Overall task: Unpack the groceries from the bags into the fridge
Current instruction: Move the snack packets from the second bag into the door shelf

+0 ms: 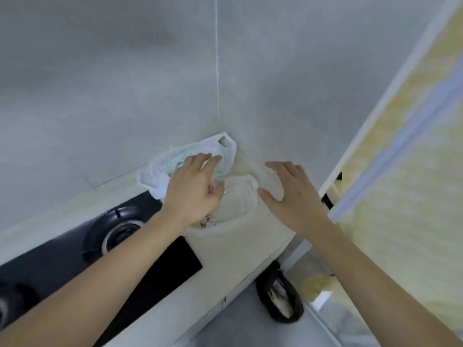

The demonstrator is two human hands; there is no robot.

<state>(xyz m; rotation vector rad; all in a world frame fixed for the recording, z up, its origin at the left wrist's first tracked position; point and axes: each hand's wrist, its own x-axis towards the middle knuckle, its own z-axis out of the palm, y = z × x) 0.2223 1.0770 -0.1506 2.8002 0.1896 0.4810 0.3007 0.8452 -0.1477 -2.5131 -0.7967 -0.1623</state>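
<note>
left hand spread on crumpled white plastic bag in the counter corner; right hand open, empty, over cream cloth bag. best practice: widen one mouth before reaching in.

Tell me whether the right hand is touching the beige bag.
Cannot tell. In the head view the right hand spreads open over the beige bag; blur hides any contact or gap.
</note>
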